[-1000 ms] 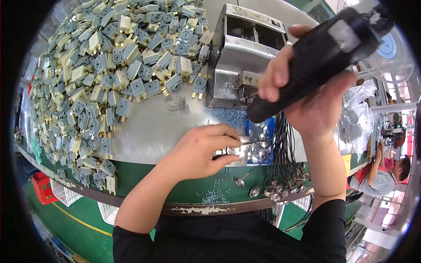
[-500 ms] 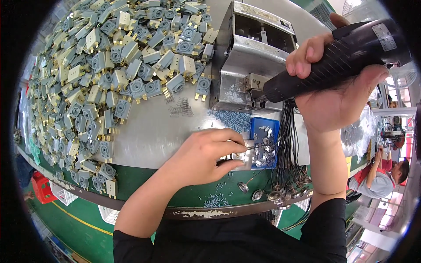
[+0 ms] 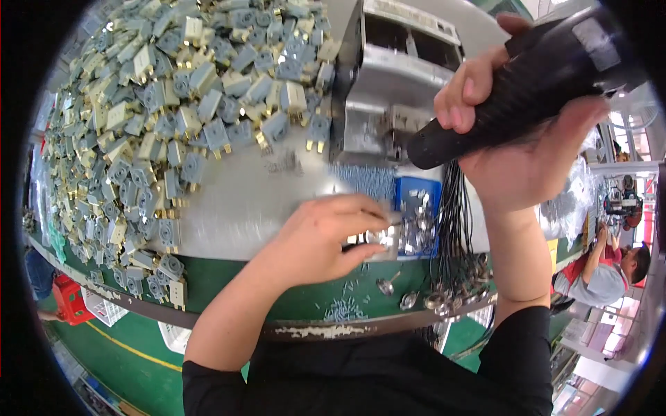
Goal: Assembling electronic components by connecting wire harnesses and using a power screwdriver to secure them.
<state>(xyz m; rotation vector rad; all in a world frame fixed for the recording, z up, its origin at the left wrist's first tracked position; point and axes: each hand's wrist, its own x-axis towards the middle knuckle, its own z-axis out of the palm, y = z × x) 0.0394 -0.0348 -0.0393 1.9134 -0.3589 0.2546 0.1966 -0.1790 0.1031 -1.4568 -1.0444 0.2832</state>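
My right hand is wrapped round a black electric screwdriver, raised at the right. The screwdriver's front end points left and down, in front of a metal screw feeder; its bit is hidden or blurred. Over the table's near edge, my left hand pinches a small shiny metal part between thumb and fingers. The part sits beside a blue tray of small metal pieces, its shape smeared by motion. Black cables with round metal ends hang just right of that tray.
A large heap of grey and cream switch-like housings covers the left of the table. Small screws lie below the feeder, more screws on the green near strip. Springs lie mid-table. Another person works at far right.
The right hand and screwdriver have shifted slightly left, the tool's front end moving a little down. My left hand keeps its pinch at nearly the same spot. The picture is blurrier.
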